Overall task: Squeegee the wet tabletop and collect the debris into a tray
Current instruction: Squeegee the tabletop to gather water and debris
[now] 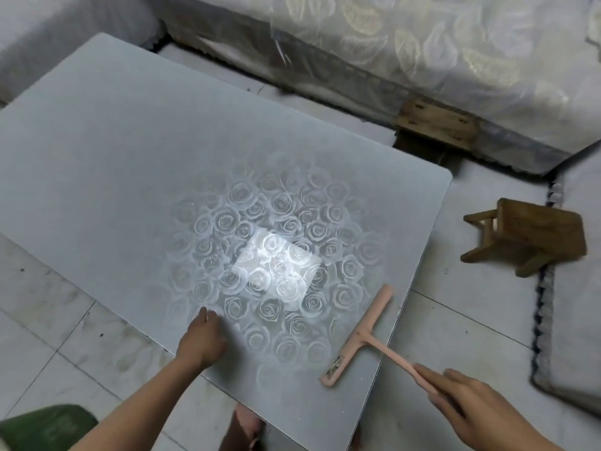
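Our right hand (478,408) pinched the squeegee (359,335) handle, our left hand (203,340) rested empty on the tabletop (130,157); wiping seemingly barely begun.

The tabletop (130,157) is a smooth, glossy grey sheet printed with pale roses, and at the centre of the frame it mirrors a bright patch of light. The squeegee (357,333) at lower right is matt pink plastic. The stool (540,229) at the right edge is bare brown wood, dull and worn. The floor tiles (471,304) look smooth, pale and scuffed. Across the upper right, the bed cover (439,43) is thin, faintly shiny cloth with rose shapes.
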